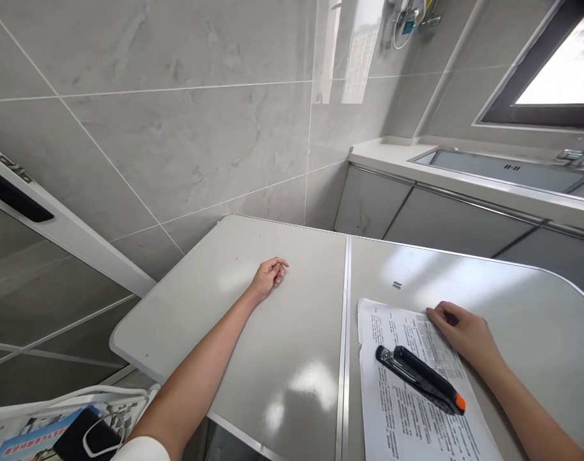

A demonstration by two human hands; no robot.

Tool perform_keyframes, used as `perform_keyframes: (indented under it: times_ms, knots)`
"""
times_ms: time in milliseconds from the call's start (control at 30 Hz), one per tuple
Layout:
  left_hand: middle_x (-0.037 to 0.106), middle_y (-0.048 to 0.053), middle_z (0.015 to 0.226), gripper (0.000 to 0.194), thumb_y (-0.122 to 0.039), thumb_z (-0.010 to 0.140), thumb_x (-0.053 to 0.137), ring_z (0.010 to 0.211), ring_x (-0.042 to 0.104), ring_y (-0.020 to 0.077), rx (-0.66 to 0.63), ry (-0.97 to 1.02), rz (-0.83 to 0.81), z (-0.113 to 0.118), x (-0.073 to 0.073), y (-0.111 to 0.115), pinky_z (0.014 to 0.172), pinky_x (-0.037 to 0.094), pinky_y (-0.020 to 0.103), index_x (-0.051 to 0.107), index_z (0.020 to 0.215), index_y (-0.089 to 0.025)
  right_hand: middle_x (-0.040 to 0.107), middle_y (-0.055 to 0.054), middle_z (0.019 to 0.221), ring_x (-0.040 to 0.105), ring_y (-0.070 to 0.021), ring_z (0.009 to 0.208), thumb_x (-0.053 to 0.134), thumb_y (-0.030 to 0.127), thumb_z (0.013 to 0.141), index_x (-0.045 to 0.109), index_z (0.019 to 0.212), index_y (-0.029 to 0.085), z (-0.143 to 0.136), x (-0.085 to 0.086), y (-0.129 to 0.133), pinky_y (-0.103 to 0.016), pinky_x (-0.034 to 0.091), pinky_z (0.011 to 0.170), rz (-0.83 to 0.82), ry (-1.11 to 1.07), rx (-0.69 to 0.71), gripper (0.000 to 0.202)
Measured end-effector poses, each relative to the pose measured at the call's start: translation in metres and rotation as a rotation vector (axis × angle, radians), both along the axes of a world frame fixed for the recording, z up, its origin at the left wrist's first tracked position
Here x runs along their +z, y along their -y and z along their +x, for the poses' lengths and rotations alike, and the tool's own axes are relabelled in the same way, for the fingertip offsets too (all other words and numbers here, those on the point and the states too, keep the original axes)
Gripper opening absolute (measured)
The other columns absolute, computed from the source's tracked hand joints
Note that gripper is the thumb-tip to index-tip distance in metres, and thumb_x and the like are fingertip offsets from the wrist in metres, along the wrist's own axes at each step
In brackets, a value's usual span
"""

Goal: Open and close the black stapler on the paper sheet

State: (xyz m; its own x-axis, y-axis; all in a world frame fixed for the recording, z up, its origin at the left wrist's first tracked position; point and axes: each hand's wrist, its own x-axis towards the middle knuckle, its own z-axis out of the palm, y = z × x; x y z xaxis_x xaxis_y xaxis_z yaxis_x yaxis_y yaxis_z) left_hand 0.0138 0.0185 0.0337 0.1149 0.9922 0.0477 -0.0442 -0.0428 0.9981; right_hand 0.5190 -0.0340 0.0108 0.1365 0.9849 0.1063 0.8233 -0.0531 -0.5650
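Note:
My left hand (269, 279) rests on the left half of the grey table, index finger stretched out, other fingers loosely curled, nothing visible in it. At the right, the thumb and fingertips of my right hand (460, 328) close together at the top right corner of the printed papers (385, 397); the exact grip is partly hidden. Across the papers lies a black stapler (419, 378) with an orange end, tilted down to the right and apart from both hands. Small staple strips (396, 285) lie on the tabletop above the papers.
A metal-edged seam (344, 358) divides the folding table (292, 333). Grey tiled wall (191, 141) stands behind it. A counter with a sink (494, 168) runs along the back right. At lower left, a white basket (61, 404) holds a black device with a white cable.

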Motion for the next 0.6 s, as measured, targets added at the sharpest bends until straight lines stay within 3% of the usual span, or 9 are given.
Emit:
perform_keyframes:
  times_ms: [233, 367, 467, 533, 600]
  knots:
    - [0.051, -0.001, 0.072, 0.027, -0.041, 0.094, 0.060, 0.051, 0.040, 0.0074, 0.000, 0.016, 0.011, -0.001, 0.000, -0.001, 0.047, 0.034, 0.022, 0.069, 0.101, -0.017, 0.046, 0.003, 0.057, 0.043, -0.0152, 0.056, 0.054, 0.054, 0.086, 0.039, 0.063, 0.024, -0.003, -0.003, 0.000, -0.031, 0.039, 0.061, 0.072, 0.075, 0.055, 0.040]
    - [0.052, -0.001, 0.072, 0.027, -0.040, 0.094, 0.059, 0.052, 0.041, 0.0078, -0.011, 0.007, -0.005, -0.001, -0.002, -0.002, 0.048, 0.033, 0.022, 0.069, 0.102, -0.016, 0.055, 0.000, 0.064, 0.052, -0.0186, 0.062, 0.050, 0.049, 0.091, 0.044, 0.064, 0.024, -0.011, 0.004, 0.002, -0.033, 0.042, 0.065, 0.169, 0.177, 0.091, 0.037]
    - [0.052, -0.001, 0.072, 0.027, -0.040, 0.093, 0.059, 0.052, 0.040, 0.0078, -0.013, -0.006, -0.020, 0.000, -0.002, -0.002, 0.048, 0.032, 0.021, 0.069, 0.101, -0.016, 0.070, -0.008, 0.089, 0.064, -0.0257, 0.085, 0.049, 0.048, 0.095, 0.062, 0.079, 0.024, -0.026, 0.015, 0.008, -0.040, 0.051, 0.081, 0.283, 0.208, 0.116, 0.032]
    - [0.052, -0.001, 0.070, 0.026, -0.040, 0.092, 0.060, 0.051, 0.039, 0.0077, -0.011, -0.009, -0.029, 0.001, -0.001, -0.003, 0.047, 0.030, 0.021, 0.069, 0.099, -0.016, 0.071, -0.011, 0.118, 0.065, -0.0289, 0.112, 0.047, 0.046, 0.100, 0.071, 0.103, 0.025, -0.042, 0.022, 0.014, -0.046, 0.051, 0.099, 0.261, 0.160, 0.290, 0.032]
    - [0.052, -0.001, 0.070, 0.027, -0.041, 0.091, 0.061, 0.050, 0.039, 0.0077, -0.014, -0.014, -0.033, 0.001, -0.001, -0.004, 0.046, 0.029, 0.021, 0.069, 0.099, -0.017, 0.059, -0.007, 0.147, 0.053, -0.0291, 0.138, 0.045, 0.043, 0.103, 0.066, 0.131, 0.029, -0.059, 0.024, 0.020, -0.050, 0.043, 0.116, 0.131, 0.138, 0.549, 0.038]
